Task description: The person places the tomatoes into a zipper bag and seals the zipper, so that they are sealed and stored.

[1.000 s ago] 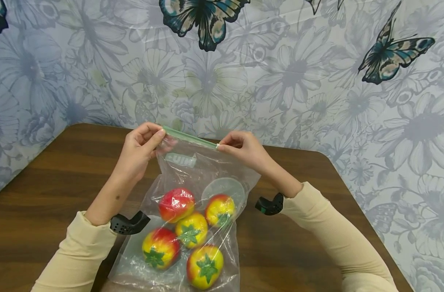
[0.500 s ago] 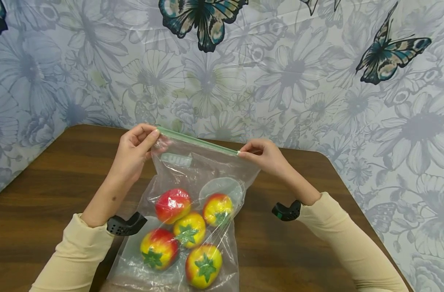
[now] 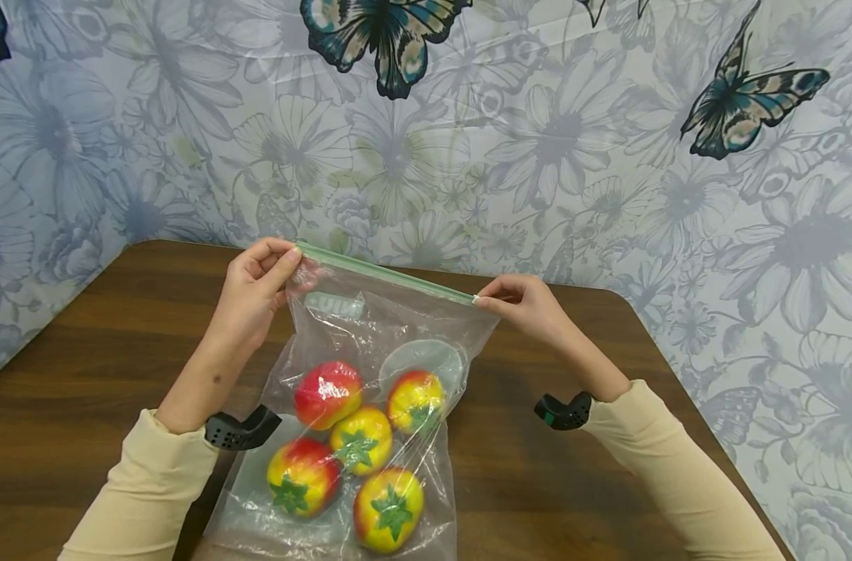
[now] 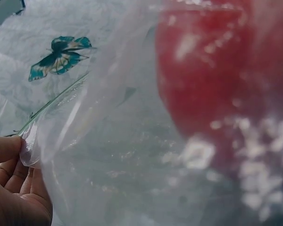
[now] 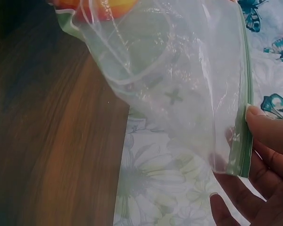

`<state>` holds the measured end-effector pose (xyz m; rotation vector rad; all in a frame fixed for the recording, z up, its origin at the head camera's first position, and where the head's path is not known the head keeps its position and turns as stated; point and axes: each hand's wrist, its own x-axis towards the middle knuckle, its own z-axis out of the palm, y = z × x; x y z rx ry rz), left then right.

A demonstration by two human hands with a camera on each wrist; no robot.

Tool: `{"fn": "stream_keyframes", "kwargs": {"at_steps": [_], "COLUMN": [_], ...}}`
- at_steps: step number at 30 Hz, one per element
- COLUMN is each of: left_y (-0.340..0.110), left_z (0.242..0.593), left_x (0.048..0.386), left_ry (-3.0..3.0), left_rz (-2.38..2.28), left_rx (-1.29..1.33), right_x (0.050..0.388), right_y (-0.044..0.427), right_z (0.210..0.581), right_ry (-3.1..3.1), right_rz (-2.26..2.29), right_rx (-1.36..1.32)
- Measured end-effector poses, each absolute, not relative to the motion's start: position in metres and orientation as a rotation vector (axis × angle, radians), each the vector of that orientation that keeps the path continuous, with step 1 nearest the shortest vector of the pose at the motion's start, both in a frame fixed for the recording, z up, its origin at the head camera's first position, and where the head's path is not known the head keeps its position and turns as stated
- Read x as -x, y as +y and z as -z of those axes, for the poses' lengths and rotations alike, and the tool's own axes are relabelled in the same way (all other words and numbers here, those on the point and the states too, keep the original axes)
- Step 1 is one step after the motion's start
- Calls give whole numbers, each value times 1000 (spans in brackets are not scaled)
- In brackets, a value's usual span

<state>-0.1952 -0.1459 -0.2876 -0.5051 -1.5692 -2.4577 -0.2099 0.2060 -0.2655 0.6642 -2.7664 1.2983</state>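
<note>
A clear zip bag (image 3: 426,319) with a green zip strip (image 3: 384,271) along its top is held up at the mouth, its lower part lying over the table. Inside are several round red-and-yellow fruits (image 3: 328,395) with green star-shaped tops. My left hand (image 3: 247,292) pinches the strip's left end between thumb and fingers. Near the strip's right end, my right hand (image 3: 531,309) pinches it between thumb and forefinger. The right wrist view shows the thumb on the green strip (image 5: 247,146), the other fingers behind. Blurred red fruit (image 4: 207,70) fills much of the left wrist view.
The dark wooden table (image 3: 531,483) extends to both sides of the bag. Behind its far edge hangs a floral backdrop (image 3: 426,171) with butterflies. A black wrist device (image 3: 242,428) sits on the left wrist, another black device (image 3: 565,411) on the right.
My right hand has slid rightward along the green strip, from partway along to near its right end. My left hand has shifted slightly left, keeping its pinch. The fruits have shifted slightly left in view.
</note>
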Motion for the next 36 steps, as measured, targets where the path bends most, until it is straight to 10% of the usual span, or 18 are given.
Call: {"fn": "stream_keyframes", "kwargs": {"at_steps": [36], "left_y": [-164], "left_z": [291], "left_x": [234], "left_ry": [-1808], "left_rz": [2536], "left_rx": [282], "right_x": [228], "right_y": [221], "right_z": [292], "right_ry": [-2685], "right_rz": [-1467], "right_rx": [-561]}}
